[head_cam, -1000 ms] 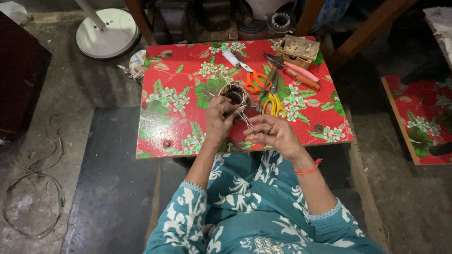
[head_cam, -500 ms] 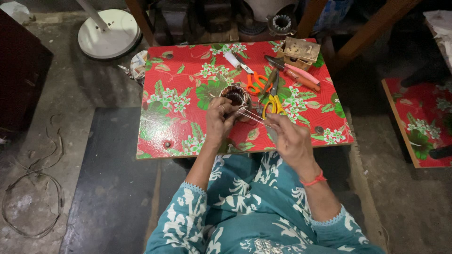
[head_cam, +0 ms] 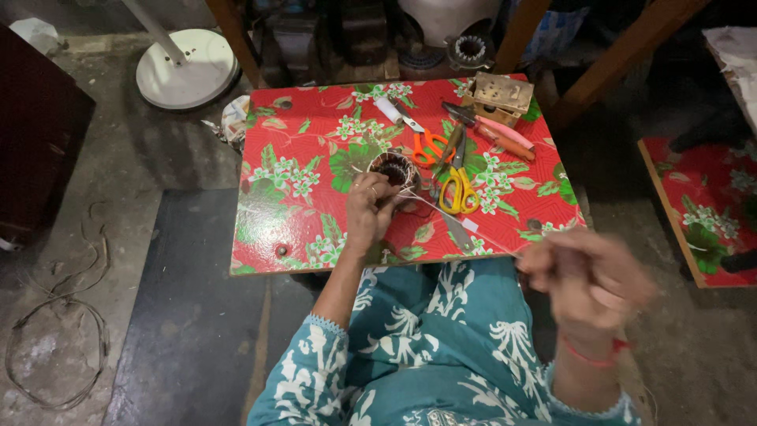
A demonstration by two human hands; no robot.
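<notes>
my left hand (head_cam: 369, 211): closed around the side of a small round wound coil (head_cam: 393, 170), pinning it on the red floral board (head_cam: 300, 197), near the board's middle

my right hand (head_cam: 587, 278): off the board's near right corner, raised over my lap, blurred; fingers bunched together on a thin pale thread (head_cam: 465, 230) that runs taut from the coil across the board to this hand

hands well apart, joined only by the thread

beside the coil, to its right: yellow-handled scissors (head_cam: 458, 192); orange-handled scissors (head_cam: 430, 147) just behind; red-handled pliers (head_cam: 497, 134) toward the far right corner; a small battered wooden box (head_cam: 500, 95) at that corner's edge

off the board: white round stand base (head_cam: 187, 75) on the floor far left; loose wire loop (head_cam: 55, 359) on the floor near left; second red floral board (head_cam: 702, 205) to the right

my clothing: teal with white leaf print; red band on the right wrist
</notes>
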